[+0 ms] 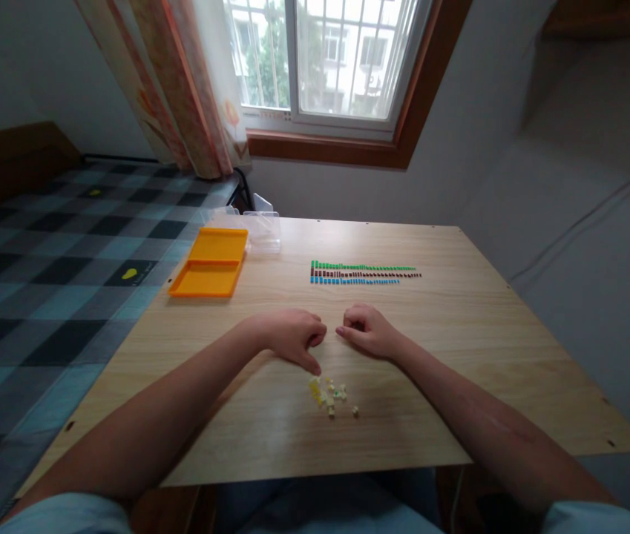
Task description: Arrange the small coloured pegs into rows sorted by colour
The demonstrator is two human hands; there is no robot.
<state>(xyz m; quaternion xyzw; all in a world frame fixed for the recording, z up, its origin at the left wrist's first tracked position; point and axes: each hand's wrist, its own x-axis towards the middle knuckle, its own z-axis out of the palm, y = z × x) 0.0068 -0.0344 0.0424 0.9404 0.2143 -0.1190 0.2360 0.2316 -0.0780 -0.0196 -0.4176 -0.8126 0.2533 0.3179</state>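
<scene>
Over the middle of the wooden table (pixel 270 437), my left hand (pixel 295 337) has its fingers bent and its thumb held apart from them, pointing down beside a small pile of pale yellow blocks (pixel 329 397). Nothing shows between that thumb and the fingers. My right hand (pixel 367 330) rests closed on the tabletop a short way to the right, fingers curled and thumb toward the fingertips; whether a small piece is in it I cannot make out. Beyond both hands lie three long rows of tiny pieces: green (pixel 342 265), dark brown (pixel 342 274) and blue (pixel 342 281).
An orange two-part tray (pixel 206 262) lies at the table's left edge. Behind it stand clear plastic boxes (pixel 262 231). A bed with a checked cover (pixel 70 259) is along the left side. The window (pixel 342 59) and curtain (pixel 181 81) are at the back.
</scene>
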